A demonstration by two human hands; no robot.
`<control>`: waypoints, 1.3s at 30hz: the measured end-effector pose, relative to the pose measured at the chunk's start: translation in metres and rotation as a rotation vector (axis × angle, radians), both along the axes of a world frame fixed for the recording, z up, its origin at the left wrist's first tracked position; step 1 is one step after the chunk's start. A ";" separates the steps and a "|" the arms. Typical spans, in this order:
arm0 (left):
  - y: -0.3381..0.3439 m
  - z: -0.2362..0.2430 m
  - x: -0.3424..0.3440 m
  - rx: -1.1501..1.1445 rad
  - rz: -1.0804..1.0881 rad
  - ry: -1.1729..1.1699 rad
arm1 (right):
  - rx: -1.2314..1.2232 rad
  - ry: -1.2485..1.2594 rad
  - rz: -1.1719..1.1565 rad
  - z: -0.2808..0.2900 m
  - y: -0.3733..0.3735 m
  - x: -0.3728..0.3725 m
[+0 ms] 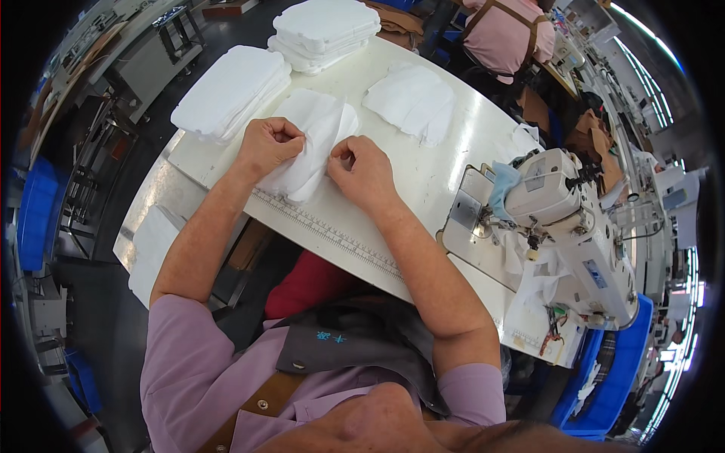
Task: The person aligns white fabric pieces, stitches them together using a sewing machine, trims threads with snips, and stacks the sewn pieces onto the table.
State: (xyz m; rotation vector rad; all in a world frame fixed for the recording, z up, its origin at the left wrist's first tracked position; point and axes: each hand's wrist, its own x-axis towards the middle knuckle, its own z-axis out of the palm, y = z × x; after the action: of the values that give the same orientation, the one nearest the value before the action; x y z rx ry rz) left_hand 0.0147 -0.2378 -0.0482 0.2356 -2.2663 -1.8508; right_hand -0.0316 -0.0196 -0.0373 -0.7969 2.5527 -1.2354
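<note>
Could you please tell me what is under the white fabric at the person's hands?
The white fabric is over a pale tabletop, visible beside it, with a ruler strip along the table's near edge; whatever lies directly beneath is covered.

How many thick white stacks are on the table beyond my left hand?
2. The nearer stack sits just beyond your left hand, toward the left; the farther stack is at the table's far edge.

The head fisheye looks down at the nearby worktable [430, 175].
</note>
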 end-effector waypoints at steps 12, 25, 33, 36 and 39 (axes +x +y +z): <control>-0.033 0.000 -0.002 0.520 -0.063 0.187 | 0.230 0.475 0.047 -0.017 -0.017 0.008; 0.048 0.101 0.029 0.223 -0.425 0.527 | 0.341 0.452 0.052 -0.020 0.027 0.030; 0.183 0.015 0.027 -0.167 -0.713 0.147 | 0.147 0.534 -0.140 0.007 0.222 0.132; 0.204 0.009 0.032 -0.409 -0.795 0.199 | 0.233 0.586 -0.516 0.016 0.278 0.171; 0.223 0.001 0.037 -0.720 -0.821 0.596 | 0.242 0.633 -0.747 0.004 0.321 0.188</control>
State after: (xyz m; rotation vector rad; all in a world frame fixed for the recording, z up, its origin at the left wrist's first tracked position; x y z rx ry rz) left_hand 0.0514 -0.0153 -0.0472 -1.3143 -2.4993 -0.9328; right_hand 0.1561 0.3015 -0.0329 -0.1660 3.6353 -0.8561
